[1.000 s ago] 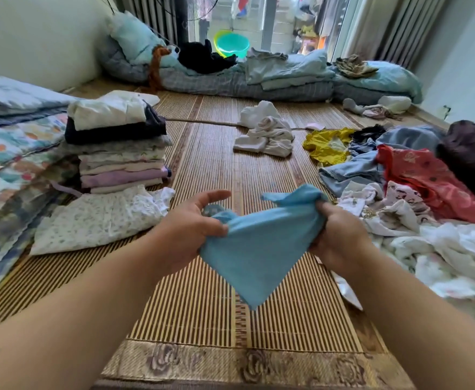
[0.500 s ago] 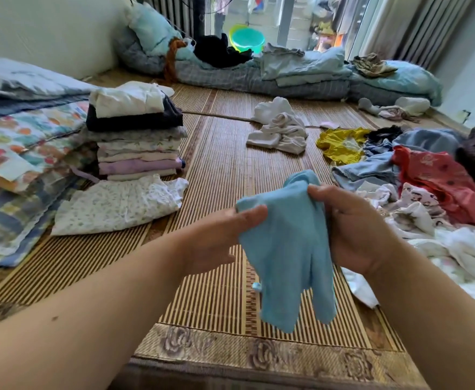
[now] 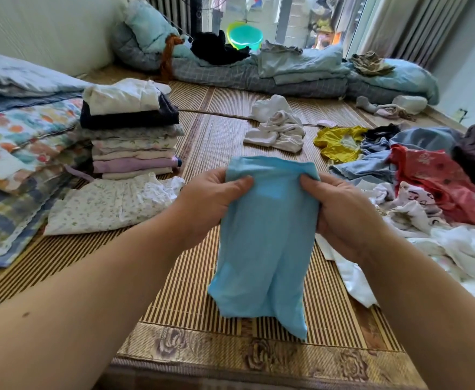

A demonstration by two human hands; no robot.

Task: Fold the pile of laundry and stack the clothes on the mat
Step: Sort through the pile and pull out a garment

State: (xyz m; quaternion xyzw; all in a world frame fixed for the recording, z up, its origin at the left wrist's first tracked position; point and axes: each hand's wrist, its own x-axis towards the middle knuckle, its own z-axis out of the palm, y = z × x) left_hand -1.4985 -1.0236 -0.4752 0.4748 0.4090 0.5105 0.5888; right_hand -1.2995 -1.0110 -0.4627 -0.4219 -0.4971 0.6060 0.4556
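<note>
Single head-worn wide-angle view, looking forward and down from close above both forearms; the mat (image 3: pixel 202 153) runs away toward the far bedding (image 3: pixel 301 77) and window (image 3: pixel 295 15).

No text, label, brand, number or sign can be read anywhere in the view. The fabrics carry only patterns, not writing: small sprigs on the white garment (image 3: pixel 112 204) lying just in front of the folded stack (image 3: pixel 130 130), dark blotchy shapes on a white piece (image 3: pixel 416 197) in the loose pile to the right of that stack, and woven flowers along the mat's border (image 3: pixel 258 353).
</note>
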